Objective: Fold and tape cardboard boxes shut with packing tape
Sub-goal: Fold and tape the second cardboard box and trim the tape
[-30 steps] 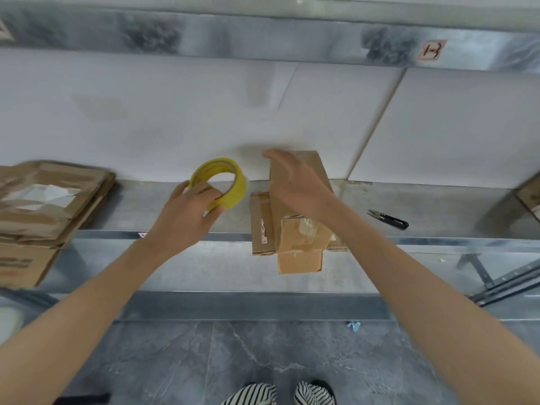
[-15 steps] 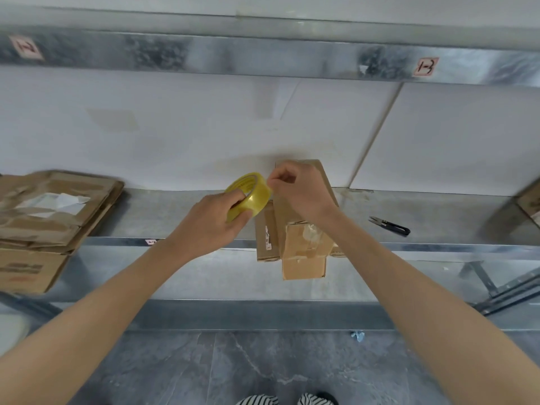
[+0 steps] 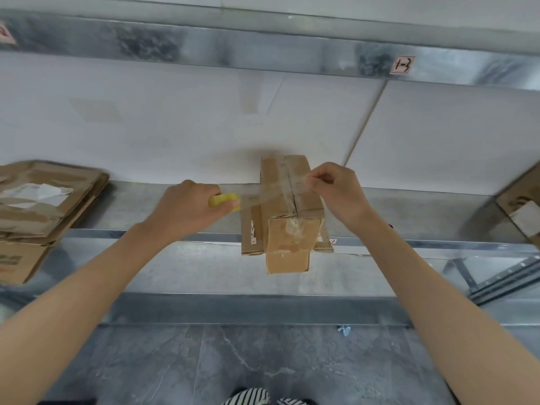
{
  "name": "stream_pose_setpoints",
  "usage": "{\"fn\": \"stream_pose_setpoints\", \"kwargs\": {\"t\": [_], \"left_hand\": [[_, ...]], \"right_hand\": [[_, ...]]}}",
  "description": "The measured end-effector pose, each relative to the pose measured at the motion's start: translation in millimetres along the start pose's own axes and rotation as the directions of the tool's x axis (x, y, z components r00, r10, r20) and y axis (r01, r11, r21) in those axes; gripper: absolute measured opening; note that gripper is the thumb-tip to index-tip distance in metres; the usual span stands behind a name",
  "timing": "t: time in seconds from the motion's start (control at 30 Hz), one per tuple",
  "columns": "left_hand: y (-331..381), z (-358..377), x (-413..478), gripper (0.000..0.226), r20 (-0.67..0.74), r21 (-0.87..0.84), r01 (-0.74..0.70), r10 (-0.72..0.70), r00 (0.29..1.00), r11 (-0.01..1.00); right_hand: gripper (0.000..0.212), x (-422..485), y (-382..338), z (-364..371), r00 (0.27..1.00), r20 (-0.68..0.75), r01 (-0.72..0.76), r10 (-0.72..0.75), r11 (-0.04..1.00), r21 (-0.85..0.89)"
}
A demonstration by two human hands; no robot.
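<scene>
A small brown cardboard box (image 3: 287, 211) stands on the metal shelf (image 3: 146, 211), its top flaps folded shut with old clear tape along the seam. It rests on a flat piece of cardboard (image 3: 251, 232). My left hand (image 3: 190, 206) grips a yellow roll of tape (image 3: 225, 201) just left of the box. My right hand (image 3: 336, 188) pinches the free end of the tape above the box's right edge. A clear strip of tape (image 3: 271, 191) stretches between both hands across the box top.
A stack of flattened cardboard boxes (image 3: 38, 206) lies on the shelf at the left. Another box (image 3: 523, 211) pokes in at the right edge. A white wall panel backs the shelf, and a metal beam (image 3: 263, 51) runs overhead. Grey tiled floor lies below.
My hands have drawn apart: the right hand has pulled the tape end rightward over the box, while the left has moved the roll leftward, leaving a strip stretched across the box top.
</scene>
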State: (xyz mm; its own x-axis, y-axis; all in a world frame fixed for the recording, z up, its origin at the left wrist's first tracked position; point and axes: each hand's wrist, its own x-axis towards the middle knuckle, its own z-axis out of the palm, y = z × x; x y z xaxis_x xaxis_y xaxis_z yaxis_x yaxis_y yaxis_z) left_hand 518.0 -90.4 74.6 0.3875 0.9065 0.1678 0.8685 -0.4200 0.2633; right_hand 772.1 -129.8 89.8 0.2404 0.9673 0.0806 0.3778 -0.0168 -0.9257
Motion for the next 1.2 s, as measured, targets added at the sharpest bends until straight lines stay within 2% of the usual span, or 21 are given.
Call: {"fn": "stream_pose_setpoints", "kwargs": {"t": [0.03,0.17,0.27,0.33,0.47,0.57,0.8,0.93,1.1,1.2], "left_hand": [[4.5,0.9,0.5,0.047,0.009,-0.024,0.019,-0.018,1.0,1.0],[18.2,8.4,-8.0,0.036,0.107,-0.416,0.059,-0.016,0.994,0.908],[24.9,12.2,-8.2,0.03,0.128,-0.504,0.084,-0.022,0.992,0.86],[27.9,15.0,-6.1,0.033,0.102,-0.452,0.051,-0.005,0.995,0.891],[24.5,22.8,-4.5,0.05,0.046,-0.157,-0.021,0.028,0.999,0.987],[20.7,24.2,-4.0,0.06,0.014,-0.009,-0.026,0.026,1.0,1.0],[28.5,31.3,5.2,0.049,-0.006,0.082,0.03,-0.03,1.0,0.996],[21.4,42.7,6.5,0.05,-0.009,0.065,0.102,-0.102,0.995,0.993],[28.7,68.5,14.1,0.049,0.006,0.073,0.164,-0.164,0.986,0.984],[40.4,83.4,17.5,0.052,-0.005,0.035,0.162,-0.162,0.987,0.986]], "right_hand": [[0.015,-1.2,4.7,-4.7,1.0,-0.004,-0.014,0.014,1.0,0.012],[0.017,-3.9,18.7,-28.0,0.998,-0.032,-0.053,0.056,0.994,0.095],[0.019,-6.5,28.9,-45.5,0.995,-0.034,-0.085,0.092,0.98,0.178],[0.019,-7.6,37.0,-54.7,0.992,-0.022,-0.117,0.124,0.972,0.202],[0.018,-6.4,57.1,-68.2,0.988,0.007,-0.153,0.156,0.953,0.263],[0.018,-6.2,70.0,-73.1,0.986,0.024,-0.164,0.164,0.949,0.269],[0.014,-4.2,91.5,-72.7,0.975,0.069,-0.221,0.21,0.927,0.302],[0.014,1.5,98.4,-60.7,0.965,0.077,-0.262,0.25,0.925,0.275],[0.012,8.3,110.9,-35.3,0.965,0.007,-0.26,0.261,0.961,0.097],[0.006,6.9,117.8,-12.8,0.96,-0.028,-0.274,0.277,0.957,0.099]]}}
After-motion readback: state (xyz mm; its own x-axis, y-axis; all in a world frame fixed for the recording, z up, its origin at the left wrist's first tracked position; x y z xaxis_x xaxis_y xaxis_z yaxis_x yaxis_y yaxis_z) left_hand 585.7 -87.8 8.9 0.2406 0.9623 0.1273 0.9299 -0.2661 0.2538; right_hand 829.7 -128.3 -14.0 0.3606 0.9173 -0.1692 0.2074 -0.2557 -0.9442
